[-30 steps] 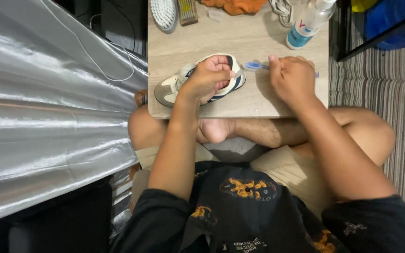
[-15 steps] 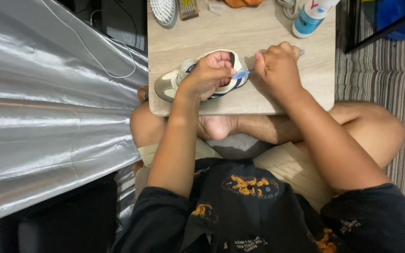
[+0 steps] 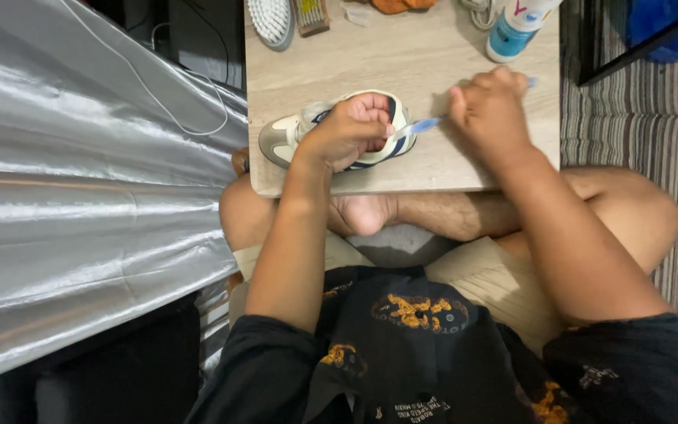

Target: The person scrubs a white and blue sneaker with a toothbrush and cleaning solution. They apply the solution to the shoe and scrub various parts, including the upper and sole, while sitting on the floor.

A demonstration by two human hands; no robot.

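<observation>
A white, tan and navy sneaker (image 3: 286,137) lies on its side on a low wooden table (image 3: 402,63). My left hand (image 3: 353,129) grips it from above, fingers curled into its opening. My right hand (image 3: 490,115) is closed around a blue and white toothbrush (image 3: 425,125), whose head rests against the shoe's heel end.
Along the table's far edge sit a white scrub brush (image 3: 272,19), a small wooden brush (image 3: 311,16), an orange cloth (image 3: 402,5) and a white bottle with a blue base (image 3: 512,33). Silver fabric (image 3: 80,196) hangs at left. A striped rug (image 3: 629,118) lies at right. My crossed legs are under the table.
My right hand has brought the toothbrush leftward from the bare table to the shoe's heel. My left hand has kept its hold on the sneaker.
</observation>
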